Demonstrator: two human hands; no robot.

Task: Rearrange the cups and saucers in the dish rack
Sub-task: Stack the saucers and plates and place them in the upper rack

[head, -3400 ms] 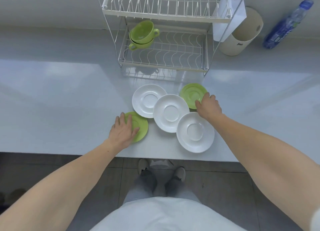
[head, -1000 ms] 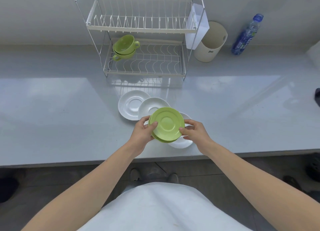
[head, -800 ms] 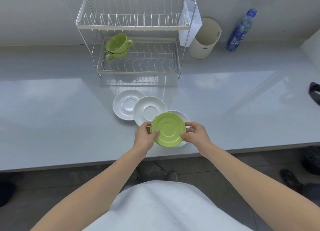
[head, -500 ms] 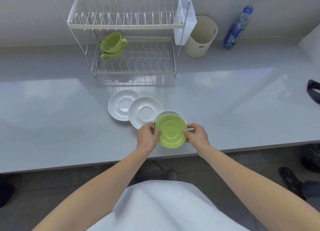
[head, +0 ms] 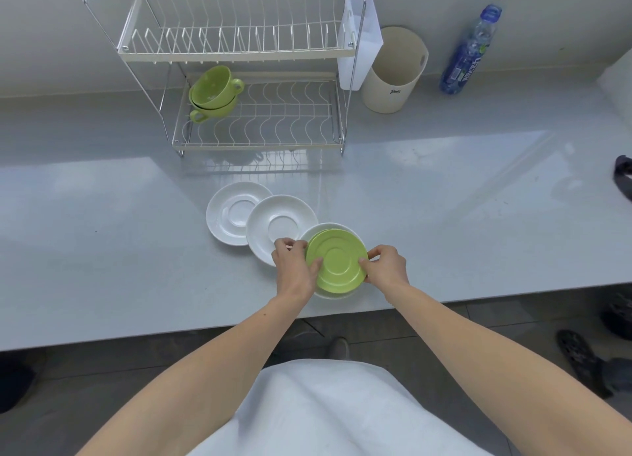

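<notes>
Both hands hold a stack of green saucers (head: 337,260) by its rim, my left hand (head: 294,264) on its left side and my right hand (head: 386,266) on its right. The stack rests on or just above a white saucer (head: 318,230) near the counter's front edge. Two more white saucers (head: 280,225) (head: 231,213) lie overlapping to the left. A two-tier wire dish rack (head: 260,141) stands behind them. Two stacked green cups (head: 212,91) sit at the left of its lower tier. The upper tier holds nothing.
A white cutlery holder (head: 359,40) hangs on the rack's right side. A beige bin (head: 393,71) and a blue water bottle (head: 470,52) stand by the wall to the right. A dark object (head: 624,180) lies at the counter's right edge.
Earlier each hand lay on a separate green saucer on the counter. The two were brought together into one stack, which both hands have lowered onto the nearest white saucer.
</notes>
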